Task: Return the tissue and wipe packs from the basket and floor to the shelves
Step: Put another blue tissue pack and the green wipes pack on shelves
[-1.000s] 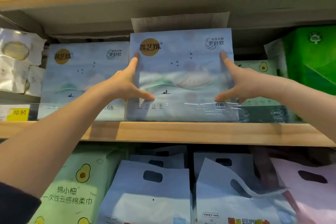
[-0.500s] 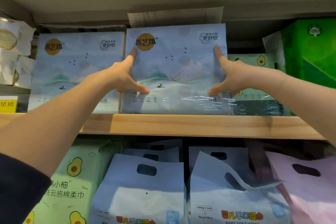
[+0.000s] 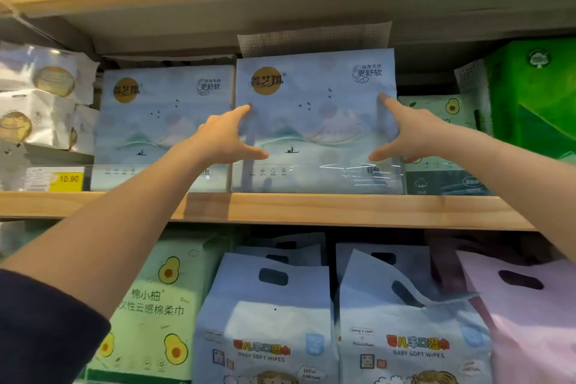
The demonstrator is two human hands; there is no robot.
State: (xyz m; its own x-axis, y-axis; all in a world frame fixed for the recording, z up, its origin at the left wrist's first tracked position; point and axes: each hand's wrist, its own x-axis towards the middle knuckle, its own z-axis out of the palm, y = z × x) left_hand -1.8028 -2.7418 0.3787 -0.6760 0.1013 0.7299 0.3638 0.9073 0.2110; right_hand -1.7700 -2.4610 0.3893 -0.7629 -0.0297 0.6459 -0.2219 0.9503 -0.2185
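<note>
A pale blue tissue pack [image 3: 314, 121] with a gold circle logo and a mountain-and-boat print stands upright on the middle wooden shelf [image 3: 311, 209], behind a clear front lip. My left hand [image 3: 224, 137] holds its left edge, thumb across the front and index finger pointing up. My right hand [image 3: 408, 134] grips the right edge in the same way. A matching blue tissue pack [image 3: 162, 121] stands directly to its left, set slightly further back.
White packs [image 3: 40, 97] and a yellow 10.90 price tag [image 3: 67, 179] sit at the left. An avocado-print pack [image 3: 442, 109] and a green pack [image 3: 536, 97] stand at the right. Below are baby wipe packs [image 3: 268, 321], a pink pack [image 3: 530, 321] and a green avocado pack [image 3: 156, 305].
Both hands stay on the sides of the blue tissue pack, which remains standing on the shelf. Only the view has shifted slightly.
</note>
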